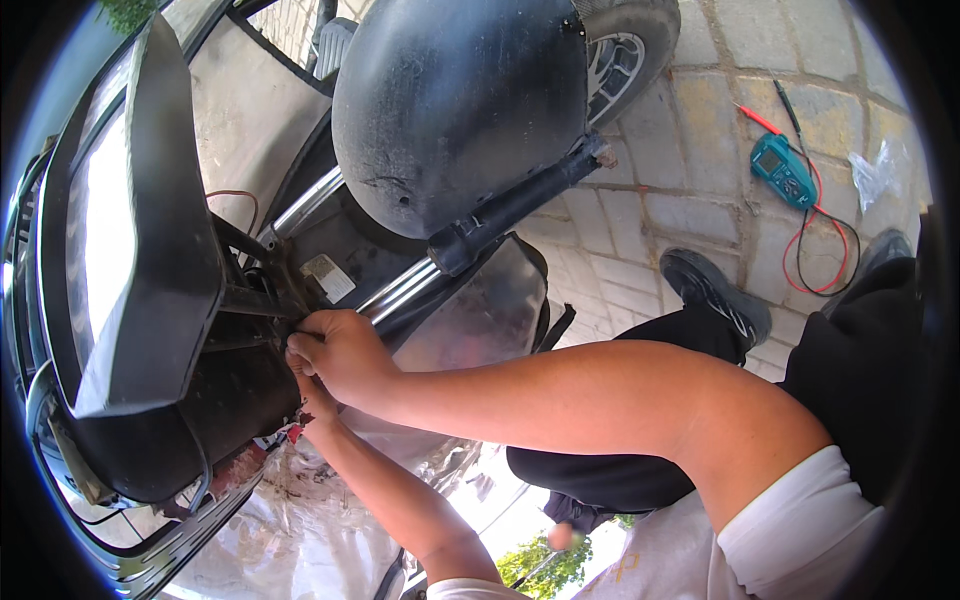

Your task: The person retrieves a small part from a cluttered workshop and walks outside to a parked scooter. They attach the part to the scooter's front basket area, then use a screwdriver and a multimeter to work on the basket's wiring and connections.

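My right hand [350, 358] is closed, thumb pressed against curled fingers, at the dark metal bracket [262, 300] behind the headlight housing [160, 240] of a three-wheeled or two-wheeled vehicle. What it pinches is too small to make out. My left hand [318, 400] is right below and touching or nearly touching it; its fingers are mostly hidden behind the right hand and the dark parts. Chrome fork tubes [395, 288] run from beside my hands toward the black front mudguard [460, 110]. A pale label [327, 278] sits on a black panel between the tubes.
A teal multimeter [783, 170] with red and black leads lies on the paving [690, 215] at the right, near a clear plastic bag [880, 175]. The front wheel [620, 70] stands beyond the mudguard. My shoe [715, 295] rests nearby. Crumpled clear plastic sheet [290, 530] covers the lower left.
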Motion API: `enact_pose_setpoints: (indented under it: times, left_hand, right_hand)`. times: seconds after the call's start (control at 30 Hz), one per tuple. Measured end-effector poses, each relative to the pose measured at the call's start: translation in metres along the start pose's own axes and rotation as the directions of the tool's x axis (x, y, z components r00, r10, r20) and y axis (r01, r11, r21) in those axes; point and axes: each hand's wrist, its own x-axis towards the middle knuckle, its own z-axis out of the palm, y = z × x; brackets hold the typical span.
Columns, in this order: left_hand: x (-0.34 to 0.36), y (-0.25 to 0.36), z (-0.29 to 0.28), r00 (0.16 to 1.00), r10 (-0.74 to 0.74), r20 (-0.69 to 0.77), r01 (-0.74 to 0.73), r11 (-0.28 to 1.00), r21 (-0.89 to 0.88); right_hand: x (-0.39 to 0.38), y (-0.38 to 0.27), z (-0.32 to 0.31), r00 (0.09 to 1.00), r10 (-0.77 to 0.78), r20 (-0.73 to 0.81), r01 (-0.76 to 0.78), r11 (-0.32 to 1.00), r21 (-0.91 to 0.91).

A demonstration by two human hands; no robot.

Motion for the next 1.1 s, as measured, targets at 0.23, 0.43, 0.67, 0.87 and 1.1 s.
enact_pose_setpoints:
  times: [0.23,0.43,0.67,0.87,1.1]
  left_hand:
    - [0.017,-0.02,0.005,0.878,0.384,-0.286,-0.362,0.923,0.129]
    - [0.012,-0.006,0.017,0.868,0.367,-0.335,-0.399,0.916,-0.033]
    - [0.008,0.007,0.025,0.841,0.453,-0.294,-0.503,0.856,-0.121]
    - [0.011,0.005,0.025,0.812,0.525,-0.257,-0.581,0.771,-0.26]
    - [0.013,0.0,0.024,0.815,0.523,-0.249,-0.572,0.793,-0.209]
  right_hand:
    - [0.002,-0.009,-0.017,0.958,-0.287,0.022,0.267,0.857,-0.44]
    - [0.008,-0.013,-0.037,0.664,-0.65,0.37,0.62,0.202,-0.758]
    - [0.02,-0.017,-0.041,0.495,-0.497,0.713,0.609,-0.386,-0.693]
    - [0.019,-0.019,-0.036,0.512,-0.479,0.713,0.591,-0.406,-0.697]
    - [0.02,-0.013,-0.035,0.534,-0.577,0.618,0.655,-0.181,-0.734]
